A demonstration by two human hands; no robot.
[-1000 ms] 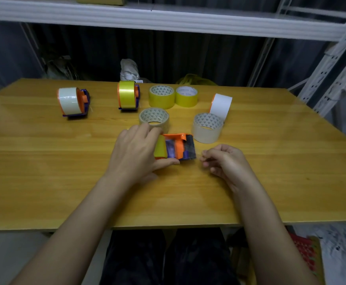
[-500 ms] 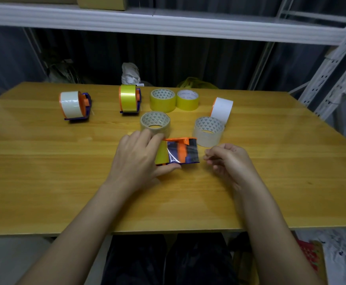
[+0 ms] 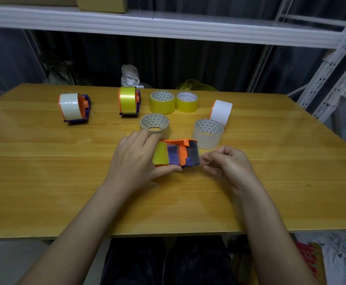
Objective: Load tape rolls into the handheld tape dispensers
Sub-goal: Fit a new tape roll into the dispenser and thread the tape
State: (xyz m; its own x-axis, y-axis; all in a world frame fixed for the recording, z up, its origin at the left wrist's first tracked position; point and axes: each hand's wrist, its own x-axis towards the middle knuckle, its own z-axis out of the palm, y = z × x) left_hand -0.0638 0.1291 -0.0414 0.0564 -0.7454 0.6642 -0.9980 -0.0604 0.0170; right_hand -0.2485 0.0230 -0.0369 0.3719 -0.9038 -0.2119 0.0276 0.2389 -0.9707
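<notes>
An orange and purple tape dispenser (image 3: 183,154) with a yellow roll in it lies on the wooden table (image 3: 44,171) in front of me. My left hand (image 3: 135,159) grips its roll end, fingers over the top and thumb beneath. A strip of clear tape stretches from the roll over the dispenser's front. My right hand (image 3: 227,163) pinches the free end of that strip just right of the dispenser. Two loaded dispensers stand at the back: one with a white roll (image 3: 73,106), one with a yellow roll (image 3: 129,101).
Loose rolls lie behind the hands: a clear one (image 3: 155,124), another clear one (image 3: 208,132), two yellow ones (image 3: 161,101) (image 3: 187,101) and a white one (image 3: 221,112) on edge. A white metal shelf (image 3: 168,25) runs overhead, with rack posts at the right.
My right hand has drawn the tape's end out to the right, over the dispenser's front. The left hand has kept its grip on the roll end. The view has shifted slightly.
</notes>
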